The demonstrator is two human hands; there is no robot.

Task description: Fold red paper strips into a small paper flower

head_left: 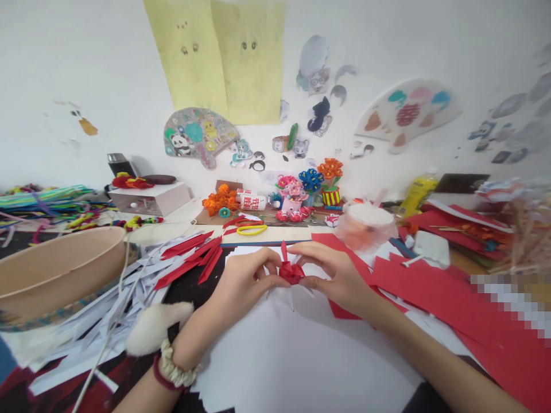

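Between my two hands is a small folded red paper piece, with a pointed flap standing up from its top. My left hand pinches its left side between thumb and fingers. My right hand grips the right side the same way. Both hands are above a large white paper sheet. Some white paper shows just under the red piece, but I cannot tell whether it is joined to it. Folded red paper strips lie to the left of my left hand.
Left are a pile of white paper strips, a beige basin and a white cable. Red paper sheets spread at right. Behind my hands stand a plastic-wrapped cup, pipe-cleaner flowers and yellow-handled scissors.
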